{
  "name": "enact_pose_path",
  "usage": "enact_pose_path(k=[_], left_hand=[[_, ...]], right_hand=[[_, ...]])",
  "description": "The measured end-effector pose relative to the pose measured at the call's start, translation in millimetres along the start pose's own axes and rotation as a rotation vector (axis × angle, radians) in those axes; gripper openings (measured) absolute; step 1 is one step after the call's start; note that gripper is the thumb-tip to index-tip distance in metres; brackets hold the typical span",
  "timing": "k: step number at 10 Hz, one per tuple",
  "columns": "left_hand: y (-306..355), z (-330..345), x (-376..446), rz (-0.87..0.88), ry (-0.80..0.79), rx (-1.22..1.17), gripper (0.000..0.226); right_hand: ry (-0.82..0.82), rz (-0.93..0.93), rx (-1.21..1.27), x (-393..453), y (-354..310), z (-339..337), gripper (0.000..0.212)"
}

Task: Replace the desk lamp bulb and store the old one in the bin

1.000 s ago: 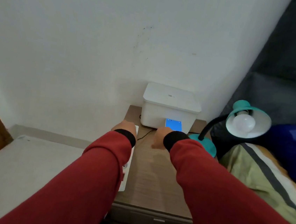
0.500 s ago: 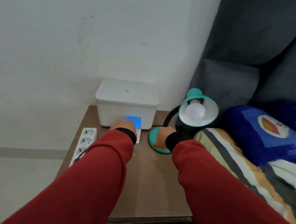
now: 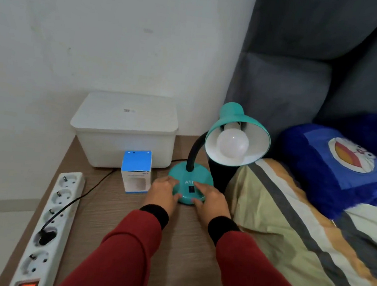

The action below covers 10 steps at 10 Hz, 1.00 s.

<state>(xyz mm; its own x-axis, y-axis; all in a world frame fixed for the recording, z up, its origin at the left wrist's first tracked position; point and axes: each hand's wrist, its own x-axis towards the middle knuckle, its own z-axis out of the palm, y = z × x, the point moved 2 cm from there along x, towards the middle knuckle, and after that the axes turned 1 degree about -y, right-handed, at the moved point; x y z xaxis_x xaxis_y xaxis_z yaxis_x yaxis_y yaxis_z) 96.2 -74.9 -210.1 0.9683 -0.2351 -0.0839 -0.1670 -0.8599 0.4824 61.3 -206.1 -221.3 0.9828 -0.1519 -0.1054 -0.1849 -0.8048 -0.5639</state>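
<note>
A teal desk lamp stands at the back right of the wooden bedside table, its round base toward me. An unlit white bulb sits in the tilted shade. My left hand grips the base's left edge and my right hand grips its right edge, with the black switch between them. A blue and white bulb box stands just left of the base. Behind it sits a white lidded plastic bin, closed.
A white power strip lies along the table's left edge, with a black plug in it and its red switch lit. A bed with a striped blanket and a blue pillow borders the table on the right.
The view swung right and closer to the lamp. My left hand moved from the bulb box to the lamp base's left edge; my right hand stays on the base.
</note>
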Motion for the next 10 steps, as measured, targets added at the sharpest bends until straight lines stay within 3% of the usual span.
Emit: enact_pose_path(k=[3, 6, 9, 10], left_hand=[[-13.3, 28.2, 7.1, -0.021, 0.114, -0.152, 0.042], [-12.5, 29.9, 14.6, -0.046, 0.088, -0.199, 0.040], [-9.5, 17.7, 8.0, -0.027, -0.004, -0.159, 0.047], [-12.9, 10.5, -16.0, -0.070, 0.068, -0.205, 0.044]], right_hand=[[0.283, -0.086, 0.111, 1.0, 24.0, 34.1, 0.038], [0.310, -0.096, 0.160, 5.0, 24.4, 31.8, 0.028], [0.048, -0.097, -0.105, -1.5, 7.7, 22.3, 0.058], [-0.011, -0.101, -0.178, -20.7, -1.2, 15.7, 0.067]])
